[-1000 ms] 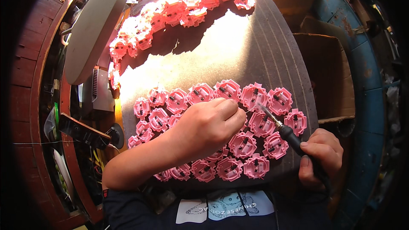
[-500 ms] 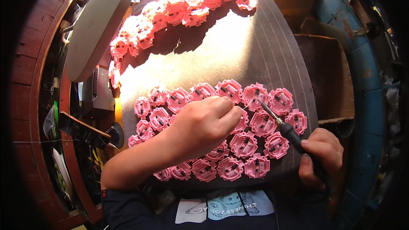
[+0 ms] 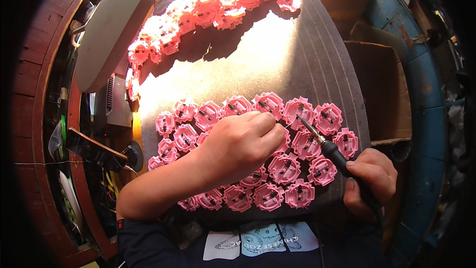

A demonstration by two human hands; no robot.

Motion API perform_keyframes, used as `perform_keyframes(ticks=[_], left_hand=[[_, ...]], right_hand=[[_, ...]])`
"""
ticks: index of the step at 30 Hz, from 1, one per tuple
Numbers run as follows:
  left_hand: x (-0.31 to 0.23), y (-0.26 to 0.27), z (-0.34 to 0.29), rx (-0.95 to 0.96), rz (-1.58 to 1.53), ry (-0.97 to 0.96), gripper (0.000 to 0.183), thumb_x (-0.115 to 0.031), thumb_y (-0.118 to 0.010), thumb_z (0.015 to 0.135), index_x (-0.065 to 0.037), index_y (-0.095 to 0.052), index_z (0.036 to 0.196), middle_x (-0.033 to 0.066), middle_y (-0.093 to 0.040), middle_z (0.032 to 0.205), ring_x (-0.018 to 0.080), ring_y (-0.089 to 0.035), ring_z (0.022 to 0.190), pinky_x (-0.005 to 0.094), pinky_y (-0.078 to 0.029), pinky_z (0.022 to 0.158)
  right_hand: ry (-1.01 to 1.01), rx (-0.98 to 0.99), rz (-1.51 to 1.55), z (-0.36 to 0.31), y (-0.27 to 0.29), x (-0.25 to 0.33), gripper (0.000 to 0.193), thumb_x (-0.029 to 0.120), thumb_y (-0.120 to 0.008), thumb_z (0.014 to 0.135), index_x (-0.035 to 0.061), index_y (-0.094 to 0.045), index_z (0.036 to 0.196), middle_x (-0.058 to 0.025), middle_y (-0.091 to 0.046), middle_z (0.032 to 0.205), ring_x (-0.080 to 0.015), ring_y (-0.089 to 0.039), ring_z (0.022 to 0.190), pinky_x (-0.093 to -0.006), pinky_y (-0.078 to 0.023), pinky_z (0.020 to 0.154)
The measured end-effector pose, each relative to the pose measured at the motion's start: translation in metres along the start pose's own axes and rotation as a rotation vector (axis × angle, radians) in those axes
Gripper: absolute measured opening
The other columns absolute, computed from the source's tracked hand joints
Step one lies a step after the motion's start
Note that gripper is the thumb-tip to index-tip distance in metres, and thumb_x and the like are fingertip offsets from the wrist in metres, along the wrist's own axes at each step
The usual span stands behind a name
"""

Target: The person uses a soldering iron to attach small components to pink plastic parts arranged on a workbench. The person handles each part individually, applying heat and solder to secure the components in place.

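My right hand (image 3: 373, 176) grips the black handle of a soldering iron (image 3: 335, 155). The iron's metal tip rests on or just over a pink plastic housing (image 3: 303, 108) in the far row. My left hand (image 3: 242, 138) is closed in a pinch, with a short, thin piece of solder wire (image 3: 287, 125) sticking out toward the iron's tip. Rows of similar pink housings (image 3: 284, 167), each with small black parts inside, lie on the board around my hands. My left hand and forearm hide some of them.
A heap of pink housings (image 3: 203, 10) lies along the board's far left edge in bright sunlight. Cardboard boxes (image 3: 382, 87) stand to the right. At left are a pale oval panel (image 3: 116, 30), a grey box (image 3: 119, 104) and a phone (image 3: 94, 151) on a stand.
The iron's tip has shifted very slightly left on the same pink housing, and my right hand has moved slightly with it. My left hand stays nearly in place.
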State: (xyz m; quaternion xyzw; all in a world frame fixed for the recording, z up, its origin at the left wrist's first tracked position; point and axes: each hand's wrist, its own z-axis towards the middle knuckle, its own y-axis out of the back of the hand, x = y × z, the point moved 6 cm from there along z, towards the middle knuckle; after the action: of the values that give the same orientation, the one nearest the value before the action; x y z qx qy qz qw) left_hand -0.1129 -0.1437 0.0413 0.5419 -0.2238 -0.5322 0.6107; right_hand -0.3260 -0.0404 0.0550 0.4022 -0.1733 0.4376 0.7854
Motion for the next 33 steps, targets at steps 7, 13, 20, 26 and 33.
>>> perform_keyframes(ticks=[7,13,20,26,33], left_hand=[[0.003,-0.004,0.001,-0.022,-0.006,-0.007,0.018,-0.003,-0.078,0.084,-0.002,-0.067,0.099,0.0093,-0.061,0.085,0.0272,-0.066,0.071,0.0398,-0.055,0.062],[0.003,-0.004,0.004,-0.011,-0.001,0.000,0.017,-0.003,-0.077,0.085,-0.002,-0.066,0.098,0.0096,-0.061,0.085,0.0278,-0.066,0.071,0.0399,-0.055,0.061],[0.003,-0.005,0.005,-0.002,-0.004,0.009,0.016,-0.003,-0.077,0.085,-0.002,-0.065,0.096,0.0100,-0.060,0.084,0.0281,-0.065,0.071,0.0408,-0.054,0.061],[0.001,0.000,0.001,-0.020,-0.014,0.039,0.017,0.000,-0.077,0.085,-0.002,-0.066,0.098,0.0103,-0.061,0.085,0.0283,-0.066,0.074,0.0408,-0.055,0.064],[-0.003,0.012,-0.007,-0.050,-0.051,0.074,0.018,0.003,-0.077,0.085,0.000,-0.068,0.101,0.0109,-0.062,0.085,0.0284,-0.067,0.072,0.0400,-0.056,0.063]], right_hand=[[0.011,0.007,-0.014,-0.002,-0.001,-0.001,0.038,0.004,-0.074,0.062,0.0030,-0.072,0.099,-0.0090,-0.063,0.069,-0.0257,-0.063,0.056,-0.0371,-0.052,0.055],[0.017,-0.004,-0.011,0.000,0.000,0.000,0.037,0.003,-0.074,0.062,0.0024,-0.072,0.099,-0.0091,-0.063,0.069,-0.0256,-0.062,0.055,-0.0369,-0.051,0.054],[0.026,0.012,0.010,0.000,-0.001,-0.001,0.036,0.004,-0.074,0.063,0.0014,-0.072,0.099,-0.0098,-0.063,0.069,-0.0256,-0.062,0.054,-0.0367,-0.051,0.053],[0.011,-0.001,0.006,-0.002,0.000,0.000,0.037,0.004,-0.073,0.062,0.0012,-0.072,0.099,-0.0108,-0.065,0.071,-0.0264,-0.064,0.056,-0.0368,-0.052,0.054],[0.028,0.029,0.014,-0.002,-0.001,0.000,0.037,0.004,-0.073,0.062,-0.0008,-0.071,0.098,-0.0124,-0.065,0.073,-0.0271,-0.064,0.057,-0.0366,-0.052,0.054]])
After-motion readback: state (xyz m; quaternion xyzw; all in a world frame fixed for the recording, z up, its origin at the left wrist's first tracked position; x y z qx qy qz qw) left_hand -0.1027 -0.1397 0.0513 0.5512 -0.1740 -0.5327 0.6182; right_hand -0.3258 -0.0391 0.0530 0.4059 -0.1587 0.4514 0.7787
